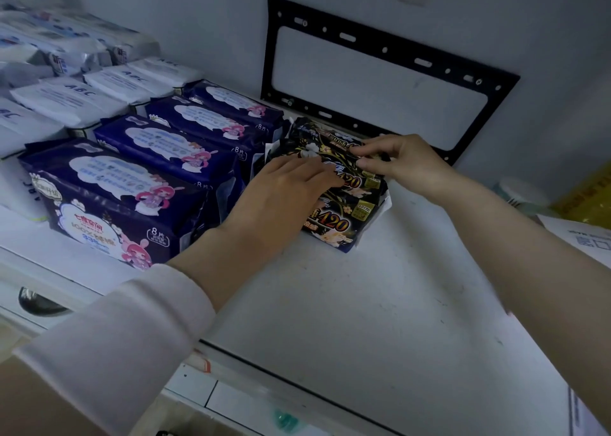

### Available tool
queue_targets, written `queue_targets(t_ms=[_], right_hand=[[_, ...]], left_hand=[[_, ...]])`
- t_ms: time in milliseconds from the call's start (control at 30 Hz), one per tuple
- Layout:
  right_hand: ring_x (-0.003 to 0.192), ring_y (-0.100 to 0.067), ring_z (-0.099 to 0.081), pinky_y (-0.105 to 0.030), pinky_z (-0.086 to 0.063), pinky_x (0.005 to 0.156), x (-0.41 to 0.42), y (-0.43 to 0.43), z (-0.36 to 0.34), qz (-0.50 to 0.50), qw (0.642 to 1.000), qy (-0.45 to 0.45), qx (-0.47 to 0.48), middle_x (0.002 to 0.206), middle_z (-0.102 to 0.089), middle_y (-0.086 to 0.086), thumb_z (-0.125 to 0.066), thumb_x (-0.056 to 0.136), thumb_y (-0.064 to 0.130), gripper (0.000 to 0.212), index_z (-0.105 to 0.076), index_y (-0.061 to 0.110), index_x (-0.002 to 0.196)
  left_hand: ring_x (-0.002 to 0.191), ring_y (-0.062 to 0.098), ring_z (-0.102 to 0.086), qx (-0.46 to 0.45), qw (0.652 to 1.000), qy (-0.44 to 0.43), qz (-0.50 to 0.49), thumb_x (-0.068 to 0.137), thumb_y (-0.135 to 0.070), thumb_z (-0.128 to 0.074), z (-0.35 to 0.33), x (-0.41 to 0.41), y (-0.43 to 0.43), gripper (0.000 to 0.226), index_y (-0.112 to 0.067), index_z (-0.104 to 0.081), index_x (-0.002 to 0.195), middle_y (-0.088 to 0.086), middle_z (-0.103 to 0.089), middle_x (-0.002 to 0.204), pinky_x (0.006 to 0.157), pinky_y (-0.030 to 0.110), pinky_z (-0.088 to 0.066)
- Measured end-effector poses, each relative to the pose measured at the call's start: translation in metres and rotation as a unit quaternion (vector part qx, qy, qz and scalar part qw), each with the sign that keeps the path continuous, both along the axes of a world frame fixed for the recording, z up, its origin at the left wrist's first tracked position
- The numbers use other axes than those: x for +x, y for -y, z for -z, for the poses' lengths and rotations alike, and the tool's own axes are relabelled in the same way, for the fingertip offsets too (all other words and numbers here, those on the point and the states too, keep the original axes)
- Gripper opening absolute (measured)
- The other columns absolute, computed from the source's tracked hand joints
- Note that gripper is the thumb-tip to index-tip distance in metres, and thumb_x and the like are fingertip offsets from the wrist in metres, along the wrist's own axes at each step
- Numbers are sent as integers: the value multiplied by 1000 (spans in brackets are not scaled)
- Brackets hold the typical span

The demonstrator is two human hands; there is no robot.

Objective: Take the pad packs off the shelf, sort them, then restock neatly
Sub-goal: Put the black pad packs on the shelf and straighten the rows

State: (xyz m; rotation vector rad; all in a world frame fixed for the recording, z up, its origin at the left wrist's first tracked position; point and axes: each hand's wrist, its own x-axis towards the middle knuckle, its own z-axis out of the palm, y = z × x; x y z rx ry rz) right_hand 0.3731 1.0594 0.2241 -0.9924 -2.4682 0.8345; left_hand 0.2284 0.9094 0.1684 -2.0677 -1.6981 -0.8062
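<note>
On the shelf (396, 286), hands (284, 187) (403, 161) touch black packs (334, 224) beside navy packs (132, 177).

Black packs (344, 200) with gold flowers, navy packs (115, 200) with pink cartoon figures, white packs (69, 99).

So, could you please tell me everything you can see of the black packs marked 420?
The black packs have glossy plastic wrappers printed with an orange-gold 420, pale flowers and a small yellow label. They lie in a short row running front to back on the white shelf, close beside the dark blue packs. The left hand rests flat on top of them; the right hand pinches a rear one. Their exact count is unclear.
</note>
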Motion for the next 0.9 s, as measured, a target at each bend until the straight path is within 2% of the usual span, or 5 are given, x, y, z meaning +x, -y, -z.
queue_targets(t_ms=[100, 200, 400, 600, 900], right_hand=[[114, -11, -52, -23, -38, 97, 1, 3, 0, 14, 1000, -6, 5, 118, -59, 5, -66, 84, 25, 31, -64, 24, 114], [120, -16, -50, -32, -38, 105, 2, 14, -6, 53, 997, -24, 47, 127, -57, 0, -63, 86, 31, 34, -61, 22, 119], [121, -19, -47, -15, -29, 89, 8, 67, -30, 111, 978, 2, 174, 128, -55, -7, -57, 90, 31, 38, -56, 15, 126], [122, -22, -48, -26, -32, 101, 16, 159, -36, 151, 960, -7, 237, 128, -55, -9, -57, 90, 28, 39, -57, 11, 125], [113, -23, -52, -19, -33, 88, 15, 291, -10, 201, 948, -36, 243, 121, -60, -9, -57, 90, 24, 34, -59, 12, 122]], left_hand=[[110, 30, -61, -9, 1000, -9, -15, 73, -15, -75, -3, 1, 4, 49, -10, -61, 120, 12, -66, 116, 98, 48, -39], [114, 29, -59, -27, 998, -27, -47, 85, -30, -52, -19, 5, 12, 43, -10, -58, 123, 12, -64, 120, 101, 46, -37], [143, 13, -19, -111, 987, -34, -108, 99, -33, -35, -56, 4, 42, 50, -23, -22, 146, -1, -24, 154, 116, 32, -6], [142, 15, -21, -93, 992, -19, -79, 97, -32, -41, -82, 2, 105, 49, -20, -29, 143, 1, -31, 151, 116, 33, -8], [142, 15, -22, -113, 992, -9, -48, 97, -31, -40, -74, -14, 212, 49, -20, -30, 144, 2, -32, 151, 116, 31, -7]])
